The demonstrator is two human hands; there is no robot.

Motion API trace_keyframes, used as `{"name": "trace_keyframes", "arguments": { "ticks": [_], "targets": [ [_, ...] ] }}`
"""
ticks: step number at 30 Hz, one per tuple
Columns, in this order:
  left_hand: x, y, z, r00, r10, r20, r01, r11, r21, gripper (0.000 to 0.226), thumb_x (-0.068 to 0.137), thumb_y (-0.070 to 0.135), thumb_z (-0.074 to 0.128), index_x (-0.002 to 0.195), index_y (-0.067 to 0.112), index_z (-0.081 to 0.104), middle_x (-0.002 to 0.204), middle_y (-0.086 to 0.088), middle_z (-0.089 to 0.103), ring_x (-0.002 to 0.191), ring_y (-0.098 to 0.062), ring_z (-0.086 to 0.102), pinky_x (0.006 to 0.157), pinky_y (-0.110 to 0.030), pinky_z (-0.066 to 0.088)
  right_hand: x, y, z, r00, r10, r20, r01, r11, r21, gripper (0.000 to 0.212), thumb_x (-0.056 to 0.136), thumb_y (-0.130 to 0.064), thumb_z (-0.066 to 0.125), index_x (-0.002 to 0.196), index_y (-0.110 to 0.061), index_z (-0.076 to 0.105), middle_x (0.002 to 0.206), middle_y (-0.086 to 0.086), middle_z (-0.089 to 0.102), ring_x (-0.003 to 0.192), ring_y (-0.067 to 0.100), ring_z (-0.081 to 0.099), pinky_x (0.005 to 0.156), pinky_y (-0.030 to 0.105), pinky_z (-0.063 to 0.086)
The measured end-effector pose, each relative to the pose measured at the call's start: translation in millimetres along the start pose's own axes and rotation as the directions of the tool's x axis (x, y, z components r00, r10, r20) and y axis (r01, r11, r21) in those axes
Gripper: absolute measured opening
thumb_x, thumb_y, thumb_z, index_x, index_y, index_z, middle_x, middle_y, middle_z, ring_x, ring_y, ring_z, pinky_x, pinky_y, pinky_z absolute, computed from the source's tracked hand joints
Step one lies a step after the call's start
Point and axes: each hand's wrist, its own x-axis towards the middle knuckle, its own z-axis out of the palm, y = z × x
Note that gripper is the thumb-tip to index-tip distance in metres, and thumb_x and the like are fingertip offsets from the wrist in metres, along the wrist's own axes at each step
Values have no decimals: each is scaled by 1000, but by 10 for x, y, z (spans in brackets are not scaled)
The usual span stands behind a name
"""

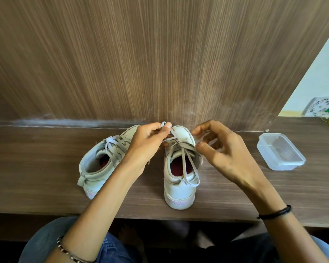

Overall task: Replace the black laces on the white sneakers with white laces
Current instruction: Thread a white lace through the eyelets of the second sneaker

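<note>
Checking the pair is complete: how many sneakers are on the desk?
2. Left sneaker, leaning, left of centre; right sneaker, centre, its white lace pinched by the left hand and right hand.

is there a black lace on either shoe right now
No, the left shoe and the right shoe both carry white laces, and no black lace shows.

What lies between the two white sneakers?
In the head view, the left hand lies between the left sneaker and right sneaker, pinching a white lace.
</note>
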Motion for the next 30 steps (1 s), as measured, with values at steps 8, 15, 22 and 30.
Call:
{"name": "trace_keyframes", "arguments": {
  "ticks": [8, 15, 22, 30],
  "targets": [
    [25, 2, -8, 999, -29, -35, 27, 998, -57, 29, 99, 37, 64, 89, 10, 72, 75, 6, 73, 70, -7, 66, 75, -25, 50, -130, -17, 4, 955, 71, 288, 27, 946, -322, 43, 83, -70, 68, 74, -27, 70, 62, -9, 62, 57, 8, 51, 63, 25, 42],
    [82, 22, -16, 991, -127, 35, 131, 917, -377, 20, 98, 28, 66, 87, 11, 64, 85, -3, 68, 76, -13, 68, 78, -29, 53, -95, -35, -30, 972, 44, 230, -27, 996, -80, 20, 91, -25, 71, 72, -20, 69, 68, 1, 65, 59, 7, 49, 61, 21, 41],
    [60, 37, 33, 992, -58, 110, 98, 911, -402, 19, 100, 25, 63, 89, 10, 64, 68, 2, 44, 70, -9, 51, 71, -21, 50, -57, -33, -72, 980, 74, 186, -131, 940, 315, 24, 101, -5, 57, 78, -6, 66, 83, 0, 75, 84, 4, 66, 78, 11, 46],
    [56, 88, 32, 992, -57, 113, 108, 849, -517, 14, 98, 21, 65, 87, 12, 68, 64, 4, 41, 59, -10, 45, 65, -18, 48, -11, 44, -70, 985, 114, 126, -162, 853, 496, 18, 102, -16, 58, 87, -5, 56, 67, 2, 41, 64, 15, 43, 67, 30, 37]
  ]
}}
